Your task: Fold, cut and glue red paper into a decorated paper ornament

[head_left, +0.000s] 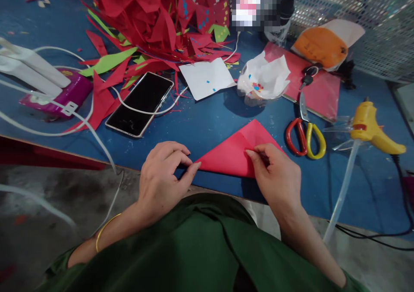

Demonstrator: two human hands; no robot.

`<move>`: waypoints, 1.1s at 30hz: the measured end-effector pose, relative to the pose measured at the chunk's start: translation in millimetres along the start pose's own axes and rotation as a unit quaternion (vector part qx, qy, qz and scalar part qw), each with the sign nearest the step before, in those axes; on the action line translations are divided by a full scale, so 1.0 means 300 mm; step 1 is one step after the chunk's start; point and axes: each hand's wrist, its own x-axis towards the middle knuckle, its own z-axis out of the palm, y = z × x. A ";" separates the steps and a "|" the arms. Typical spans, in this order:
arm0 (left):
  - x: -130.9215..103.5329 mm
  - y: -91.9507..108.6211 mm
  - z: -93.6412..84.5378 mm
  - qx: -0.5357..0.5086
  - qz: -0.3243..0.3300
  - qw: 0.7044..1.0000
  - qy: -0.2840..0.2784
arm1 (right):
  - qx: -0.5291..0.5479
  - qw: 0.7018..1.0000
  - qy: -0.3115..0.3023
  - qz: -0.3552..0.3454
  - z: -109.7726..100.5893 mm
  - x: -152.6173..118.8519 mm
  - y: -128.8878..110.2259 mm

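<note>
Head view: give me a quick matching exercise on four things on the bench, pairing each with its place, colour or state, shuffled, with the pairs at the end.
Column one
1. Folded paper
2. Scissors
3. Phone
4. Glue gun

Column two
A. Black screen, with a white cable lying across it
B. Yellow body, with a long translucent stick
C. Touched by the left hand and the right hand
D. One red handle, one yellow

Pairs: 1-C, 2-D, 3-A, 4-B

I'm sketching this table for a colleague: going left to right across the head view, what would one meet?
Purple object, left hand, folded red paper, red-and-yellow-handled scissors, yellow glue gun.
</note>
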 end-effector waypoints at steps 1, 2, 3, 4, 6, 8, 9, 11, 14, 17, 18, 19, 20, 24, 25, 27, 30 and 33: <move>0.000 0.000 0.000 0.001 -0.002 1.000 -0.002 | -0.002 1.000 0.001 0.001 0.001 0.000 0.000; 0.000 -0.001 0.001 0.001 -0.003 1.000 -0.003 | -0.006 1.000 0.000 0.002 0.003 -0.001 0.000; 0.000 -0.001 0.001 0.001 -0.003 1.000 -0.004 | -0.010 1.000 0.002 0.002 0.005 -0.001 0.001; 0.000 -0.002 0.002 0.002 -0.004 1.000 -0.005 | -0.015 1.000 0.003 0.002 0.006 -0.002 0.001; -0.001 -0.003 0.001 0.005 -0.004 1.000 -0.008 | -0.022 1.000 0.006 0.002 0.009 -0.003 0.002; -0.002 -0.005 0.000 0.009 -0.003 1.000 -0.010 | -0.029 1.000 0.007 0.002 0.010 -0.005 0.002; -0.003 -0.006 -0.001 0.011 -0.003 1.000 -0.012 | -0.034 0.999 0.006 0.002 0.010 -0.005 0.001; -0.004 -0.008 -0.002 0.011 0.003 1.000 -0.013 | -0.043 0.999 0.004 0.002 0.011 -0.006 -0.001; -0.004 -0.011 -0.002 0.012 0.005 1.000 -0.015 | -0.056 0.998 0.006 -0.001 0.013 -0.006 -0.003; -0.004 -0.011 -0.002 0.018 0.002 1.000 -0.016 | -0.060 0.998 0.005 -0.006 0.014 -0.005 -0.003; -0.005 -0.012 -0.002 0.018 0.003 1.000 -0.016 | -0.059 0.998 0.005 -0.007 0.014 -0.004 -0.003; -0.005 -0.011 -0.002 0.019 0.004 1.000 -0.016 | -0.058 0.998 0.006 -0.008 0.014 -0.004 -0.003; -0.005 -0.011 -0.002 0.018 0.005 1.000 -0.018 | -0.057 0.998 0.008 -0.010 0.014 -0.003 -0.003; -0.003 -0.011 -0.004 0.008 0.006 1.000 -0.021 | -0.055 0.998 0.008 -0.015 0.015 -0.003 0.000; -0.002 -0.011 -0.004 0.007 0.007 1.000 -0.021 | -0.055 0.998 0.006 -0.017 0.015 -0.003 0.001; 0.000 -0.012 -0.005 0.010 0.010 1.000 -0.022 | -0.053 0.998 0.004 -0.017 0.015 -0.005 0.002; 0.004 -0.015 -0.009 0.011 0.018 0.999 -0.041 | -0.045 0.999 0.003 -0.013 0.014 -0.008 0.003; 0.007 -0.017 -0.014 -0.001 0.023 0.998 -0.058 | -0.020 1.000 0.004 -0.009 0.011 -0.013 0.004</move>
